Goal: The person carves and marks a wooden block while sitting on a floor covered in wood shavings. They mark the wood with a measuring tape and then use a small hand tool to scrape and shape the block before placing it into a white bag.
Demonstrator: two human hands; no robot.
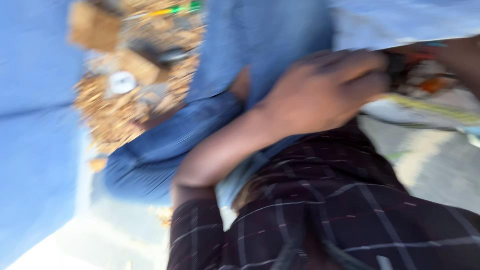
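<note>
The whole view is heavily blurred by motion. My left hand (320,90) is in the middle, its forearm coming out of a dark plaid sleeve (200,235). Its fingers curl to the right against a small dark thing (396,65); the blur hides whether they grip it. A patch of bare skin at the top right edge looks like my right hand or wrist (462,57), beside small red and orange bits (425,80). Blue denim legs (260,45) lie behind my left hand.
Sawdust or wood chips (115,115) cover the ground at the upper left, with wooden blocks (92,27) and a small round white thing (122,81) among them. A pale sheet with a yellow stripe (425,112) lies at the right over grey ground (440,170).
</note>
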